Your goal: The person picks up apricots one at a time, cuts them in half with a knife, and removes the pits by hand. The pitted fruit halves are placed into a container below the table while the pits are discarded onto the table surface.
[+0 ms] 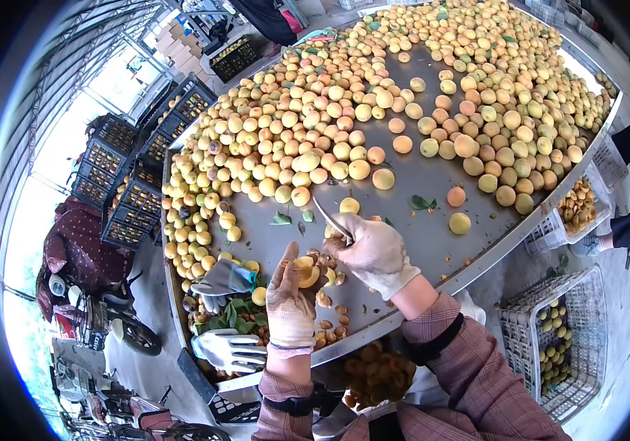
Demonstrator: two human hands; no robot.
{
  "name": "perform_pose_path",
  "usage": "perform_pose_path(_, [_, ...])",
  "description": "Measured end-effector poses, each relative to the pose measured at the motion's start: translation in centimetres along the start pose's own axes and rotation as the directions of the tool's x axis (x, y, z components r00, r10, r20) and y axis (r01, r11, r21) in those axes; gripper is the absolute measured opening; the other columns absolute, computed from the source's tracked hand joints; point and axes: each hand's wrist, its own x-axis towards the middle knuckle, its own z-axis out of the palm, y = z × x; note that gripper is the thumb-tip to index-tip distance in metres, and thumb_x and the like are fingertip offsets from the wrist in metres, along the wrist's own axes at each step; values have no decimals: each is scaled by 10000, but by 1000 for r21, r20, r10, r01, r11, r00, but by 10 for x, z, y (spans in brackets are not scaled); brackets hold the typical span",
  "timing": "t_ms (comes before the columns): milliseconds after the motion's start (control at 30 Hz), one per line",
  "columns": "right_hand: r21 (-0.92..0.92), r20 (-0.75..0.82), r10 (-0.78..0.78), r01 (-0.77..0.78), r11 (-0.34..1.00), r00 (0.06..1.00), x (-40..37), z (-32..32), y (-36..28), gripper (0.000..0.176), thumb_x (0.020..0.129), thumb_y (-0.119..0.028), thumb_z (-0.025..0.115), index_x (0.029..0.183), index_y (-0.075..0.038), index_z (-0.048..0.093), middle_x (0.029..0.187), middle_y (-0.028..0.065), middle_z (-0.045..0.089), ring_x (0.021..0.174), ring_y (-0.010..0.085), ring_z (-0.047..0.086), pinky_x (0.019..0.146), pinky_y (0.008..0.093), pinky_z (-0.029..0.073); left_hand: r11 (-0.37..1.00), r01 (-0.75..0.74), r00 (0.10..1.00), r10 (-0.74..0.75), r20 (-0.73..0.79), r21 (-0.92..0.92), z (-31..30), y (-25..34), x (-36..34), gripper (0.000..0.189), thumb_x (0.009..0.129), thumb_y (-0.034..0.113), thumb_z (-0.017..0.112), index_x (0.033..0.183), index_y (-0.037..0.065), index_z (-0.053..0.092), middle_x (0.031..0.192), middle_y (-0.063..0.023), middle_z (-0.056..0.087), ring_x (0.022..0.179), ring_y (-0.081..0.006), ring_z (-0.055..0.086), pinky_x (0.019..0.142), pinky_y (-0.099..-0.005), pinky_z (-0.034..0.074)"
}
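Observation:
My left hand (291, 305), in a soiled white glove, is closed around a cut apricot (307, 272) at the near side of the metal table (396, 294). My right hand (377, 253), gloved too, grips a small knife (328, 217) with its curved blade pointing up and away. Apricot pits and cut scraps (341, 320) lie scattered between and below my hands. A single whole apricot (349, 206) rests just beyond the knife hand. Under the near edge, in front of my body, is a heap of apricot halves (377, 376).
A large spread of whole apricots (315, 117) covers the table's far and left parts. Loose gloves (230, 349) and green leaves (233, 314) lie at the near left corner. Crates (550, 331) stand on the floor to the right, with stacked black crates (138, 209) and a motorbike (102, 316) leftward.

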Motion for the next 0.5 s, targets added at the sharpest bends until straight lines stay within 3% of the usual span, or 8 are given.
perform_pose_path(33, [-28, -67, -32, 30, 999, 997, 0, -4, -6, 335, 828, -179, 710, 1129, -52, 635, 736, 22, 650, 638, 93, 606, 590, 267, 516, 998, 0, 1000, 1, 12, -68, -3, 1, 0, 451, 964, 165, 531, 1350, -39, 417, 1117, -173, 607, 982, -256, 636, 861, -409, 559])
perform_pose_path(133, [193, 8, -81, 78, 978, 997, -8, 8, -4, 339, 829, -177, 712, 1137, -57, 636, 756, 24, 661, 656, 87, 610, 598, 268, 508, 997, -27, 1000, 27, 3, -78, 2, 0, 0, 424, 969, 154, 521, 1344, -26, 438, 1146, -164, 601, 991, -242, 636, 874, -376, 551])
perform_pose_path(167, [94, 125, -12, 0, 996, 992, -15, 7, -8, 367, 797, -185, 729, 1129, -57, 639, 805, 84, 691, 660, 173, 650, 602, 288, 502, 998, -21, 1000, 20, -9, -66, 4, 0, -1, 400, 980, 135, 499, 1347, -13, 445, 1152, -154, 602, 1016, -229, 628, 886, -360, 542])
perform_pose_path(233, [-130, 104, -61, 74, 989, 993, -21, 7, -17, 281, 781, -253, 687, 1000, -85, 633, 764, 119, 662, 722, 287, 662, 617, 372, 502, 1000, -5, 1000, 5, 8, -27, 6, -1, -5, 403, 969, 125, 523, 1336, -24, 454, 1148, -150, 607, 1015, -217, 627, 894, -339, 534])
perform_pose_path(300, [-206, 97, -152, 169, 964, 984, -21, 9, -17, 223, 776, -217, 664, 945, -79, 617, 735, 117, 644, 707, 290, 656, 603, 381, 498, 992, -54, 998, 56, -13, 115, 5, -6, -4, 413, 957, 100, 541, 1335, -38, 447, 1147, -151, 612, 1025, -213, 623, 888, -319, 529])
perform_pose_path(433, [-416, 121, -427, 437, 798, 896, -25, 20, -25, 108, 759, -146, 599, 804, -63, 547, 681, 106, 594, 670, 303, 636, 572, 395, 483, 998, -59, 997, 57, -57, -29, -5, -9, -5, 397, 948, 78, 541, 1317, -47, 462, 1146, -154, 619, 935, -199, 643, 845, -299, 531])
perform_pose_path(467, [-418, 190, -393, 437, 797, 900, -27, 19, -27, 108, 801, -140, 624, 843, -48, 584, 742, 83, 637, 661, 227, 648, 587, 326, 490, 998, -31, 997, 27, -67, -47, -6, -6, -9, 398, 947, 98, 543, 1307, -50, 463, 1122, -153, 625, 914, -203, 647, 841, -306, 536])
perform_pose_path(500, [-420, 188, -391, 434, 797, 901, -27, 19, -25, 108, 801, -140, 624, 843, -48, 584, 742, 83, 637, 661, 227, 648, 587, 326, 490, 998, -9, 996, 14, -89, 57, -8, -1, -9, 427, 943, 151, 541, 1287, -85, 449, 1039, -174, 639, 876, -236, 667, 675, -299, 569])
